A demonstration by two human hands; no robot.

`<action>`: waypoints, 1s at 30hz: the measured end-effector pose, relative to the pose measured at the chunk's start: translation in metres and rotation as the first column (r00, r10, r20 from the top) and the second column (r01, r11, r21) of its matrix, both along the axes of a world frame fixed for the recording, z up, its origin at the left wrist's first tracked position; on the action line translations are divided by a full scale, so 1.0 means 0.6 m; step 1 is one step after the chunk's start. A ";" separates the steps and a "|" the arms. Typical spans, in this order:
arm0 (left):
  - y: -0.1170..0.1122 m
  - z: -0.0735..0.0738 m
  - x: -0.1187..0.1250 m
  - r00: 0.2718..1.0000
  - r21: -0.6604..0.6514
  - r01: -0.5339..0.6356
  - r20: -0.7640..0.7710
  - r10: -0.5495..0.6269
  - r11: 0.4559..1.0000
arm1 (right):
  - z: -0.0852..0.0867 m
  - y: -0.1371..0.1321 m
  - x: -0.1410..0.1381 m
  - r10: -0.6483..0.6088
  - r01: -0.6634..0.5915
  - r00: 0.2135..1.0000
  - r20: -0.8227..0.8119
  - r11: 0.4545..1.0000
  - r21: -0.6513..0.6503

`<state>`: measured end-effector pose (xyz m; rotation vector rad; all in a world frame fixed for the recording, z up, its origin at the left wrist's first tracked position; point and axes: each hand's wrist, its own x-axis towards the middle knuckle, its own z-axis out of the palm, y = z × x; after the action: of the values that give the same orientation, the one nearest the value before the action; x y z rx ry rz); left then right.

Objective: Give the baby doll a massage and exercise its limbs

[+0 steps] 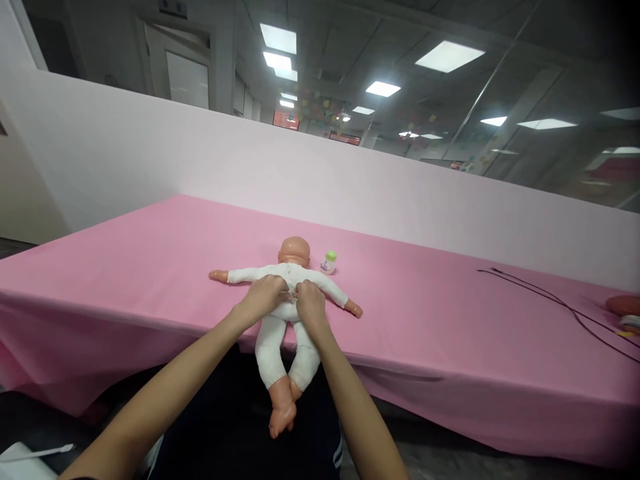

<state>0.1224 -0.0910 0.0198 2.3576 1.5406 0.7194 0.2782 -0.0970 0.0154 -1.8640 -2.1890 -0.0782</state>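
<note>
At the upper left of the frame, a door (187, 77) shows above a white wall (150, 143) that slopes down to the right edge. Below, the pink-covered bench (140, 257) spans the view, its cloth draping over the front. At the centre lies the doll (285, 312), white-bodied, arms spread, legs past the near edge. The left hand (270, 293) and right hand (311, 300) meet its torso, each grip with fingers curled; whether they pinch anything I cannot tell. A green-capped bottle (329, 264) stands just right of the head. Lit ceiling panels (450, 56) fill the upper right; black cables (555, 298) lie below.
</note>
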 end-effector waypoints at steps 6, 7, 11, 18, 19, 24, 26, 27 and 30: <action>-0.004 0.001 0.019 0.995 -0.045 -0.058 -0.087 0.054 0.997 | -0.008 -0.005 -0.004 0.028 -0.024 0.994 -0.101 0.999 0.044; -0.004 0.000 0.022 0.994 -0.046 -0.070 -0.087 0.066 0.997 | -0.007 -0.009 -0.001 0.031 -0.025 0.993 -0.115 0.999 0.048; -0.022 0.001 0.015 0.997 -0.044 -0.070 -0.049 0.068 0.997 | 0.007 -0.036 0.022 0.090 -0.080 0.982 -0.165 0.995 0.062; -0.093 -0.021 -0.007 0.997 0.010 -0.053 -0.062 0.053 0.999 | -0.006 -0.079 0.046 0.160 -0.150 0.973 -0.168 0.986 0.075; -0.098 -0.027 -0.003 0.993 0.011 -0.072 -0.089 0.073 0.997 | -0.016 -0.077 0.042 0.136 -0.126 0.979 -0.148 0.989 0.079; -0.097 -0.039 0.007 0.977 0.027 -0.112 -0.177 0.115 0.993 | -0.034 -0.058 0.029 0.063 -0.057 0.996 -0.071 0.995 0.086; -0.082 -0.030 -0.004 0.989 0.030 -0.057 -0.138 0.060 0.998 | -0.019 -0.049 0.039 0.107 -0.102 0.985 -0.134 0.994 0.044; -0.069 -0.023 -0.010 0.994 0.031 -0.031 -0.102 0.034 0.999 | -0.008 -0.041 0.046 0.135 -0.134 0.974 -0.184 0.991 0.018; -0.013 0.002 -0.022 1.000 0.055 -0.030 -0.006 0.030 0.998 | 0.021 -0.004 0.066 0.157 -0.140 0.936 -0.315 0.987 0.075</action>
<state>0.1091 -0.0990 0.0213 2.3833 1.5817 0.7703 0.3179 -0.0995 0.0282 -1.5514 -2.0693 0.1840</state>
